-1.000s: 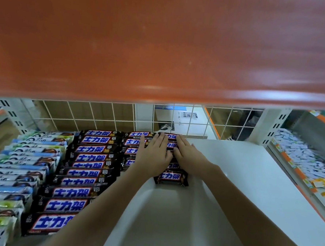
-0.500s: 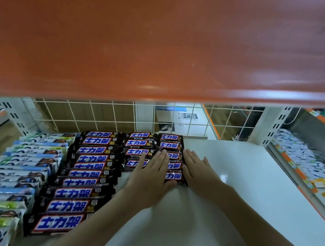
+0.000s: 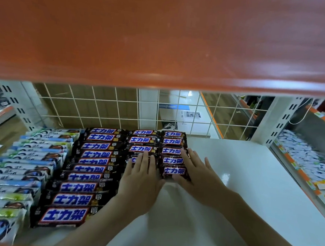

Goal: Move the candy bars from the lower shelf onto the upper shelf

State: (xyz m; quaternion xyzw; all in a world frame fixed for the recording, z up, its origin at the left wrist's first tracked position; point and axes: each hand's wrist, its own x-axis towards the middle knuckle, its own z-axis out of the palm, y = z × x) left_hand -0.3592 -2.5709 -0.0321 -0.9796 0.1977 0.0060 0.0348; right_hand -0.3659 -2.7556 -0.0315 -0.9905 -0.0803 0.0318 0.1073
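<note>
White shelf (image 3: 248,194) under an orange board holds rows of candy bars (image 3: 171,161) toward the far left. I see my left hand (image 3: 141,180) lying flat, fingers spread, on them; my right hand (image 3: 198,174), also open, touches the rightmost row's edge.

I think I am in a shop. I see a white shelf (image 3: 249,185) with an orange edge, like the ones in stores. At 9 o'clock, many candy bars (image 3: 90,168) lie in neat rows, all the same kind. At 8 o'clock are rows of snack packs (image 3: 22,163). At 12 o'clock a wire grid (image 3: 105,108) forms the back, with slotted posts (image 3: 283,119) at its sides.
</note>
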